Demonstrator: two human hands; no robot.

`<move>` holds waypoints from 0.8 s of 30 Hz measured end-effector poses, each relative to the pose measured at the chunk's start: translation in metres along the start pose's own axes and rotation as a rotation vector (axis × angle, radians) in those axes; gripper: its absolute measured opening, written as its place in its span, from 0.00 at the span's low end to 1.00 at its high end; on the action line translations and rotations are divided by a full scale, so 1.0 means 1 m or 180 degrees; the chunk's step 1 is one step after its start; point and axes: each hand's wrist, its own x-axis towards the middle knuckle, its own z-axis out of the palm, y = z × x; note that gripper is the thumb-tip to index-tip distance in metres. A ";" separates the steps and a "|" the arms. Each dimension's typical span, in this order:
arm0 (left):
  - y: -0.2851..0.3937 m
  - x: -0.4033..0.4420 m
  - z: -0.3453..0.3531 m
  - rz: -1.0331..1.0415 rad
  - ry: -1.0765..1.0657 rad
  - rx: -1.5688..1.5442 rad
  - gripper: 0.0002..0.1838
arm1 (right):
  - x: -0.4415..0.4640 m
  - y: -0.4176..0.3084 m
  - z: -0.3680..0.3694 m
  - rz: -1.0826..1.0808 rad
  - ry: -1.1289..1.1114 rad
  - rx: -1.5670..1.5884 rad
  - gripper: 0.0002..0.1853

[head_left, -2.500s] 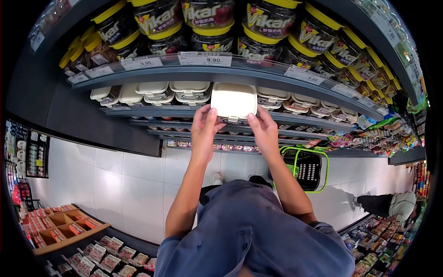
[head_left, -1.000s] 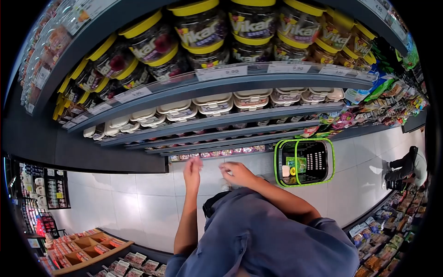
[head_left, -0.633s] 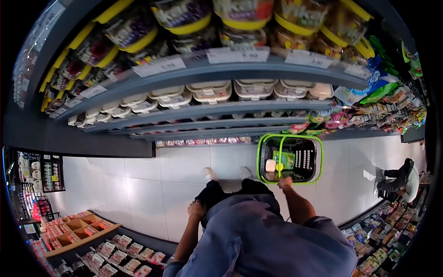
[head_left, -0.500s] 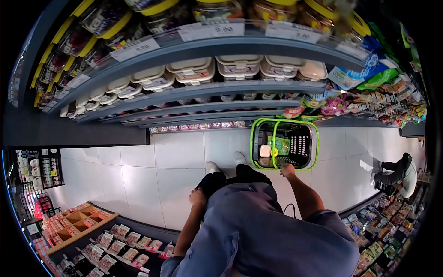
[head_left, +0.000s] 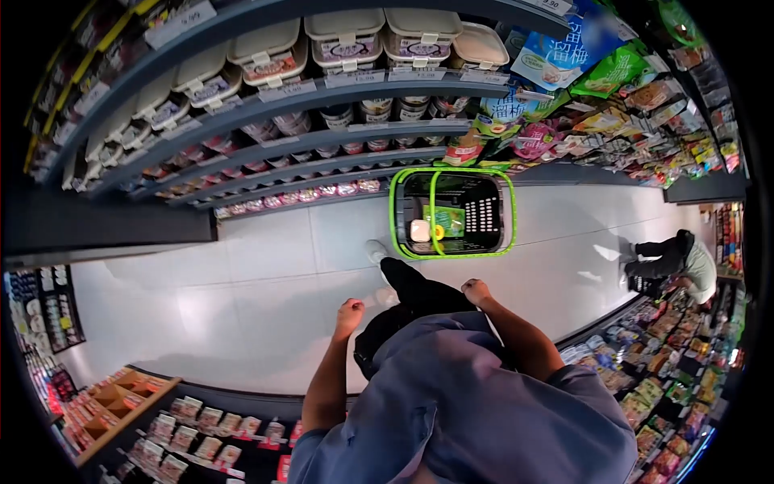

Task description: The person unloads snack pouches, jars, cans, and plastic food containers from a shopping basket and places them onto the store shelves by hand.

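Observation:
My left hand is raised in front of my left side with its fingers curled in. Nothing shows in it. My right hand is closed too, just on my side of a black shopping basket with a bright green rim and handle. A strip of floor shows between that hand and the basket, and no held thing is visible. Inside the basket lie a green packet, a pale tub and a small round yellow item.
Ahead, a curved shelf holds lidded tubs and cups. Snack bags hang on the right. Behind me are packet displays and a wooden divided bin. Another person bends at the far right.
My left hand has risen away from my thigh. My right hand and the basket now show apart. The shelf and basket have shifted up and left in view, and my legs have changed stance.

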 end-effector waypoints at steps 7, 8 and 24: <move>-0.029 -0.071 0.058 -0.0341 -0.0609 0.0467 0.16 | -0.022 0.066 -0.017 0.0389 -0.0057 -0.0694 0.18; -0.020 -0.081 0.063 -0.0390 -0.0594 0.0411 0.16 | -0.021 0.066 -0.024 0.0471 0.0007 -0.0678 0.17; -0.002 -0.059 0.269 0.0420 -0.0880 0.1406 0.21 | 0.280 0.065 -0.005 -0.0500 -0.0307 -0.1575 0.12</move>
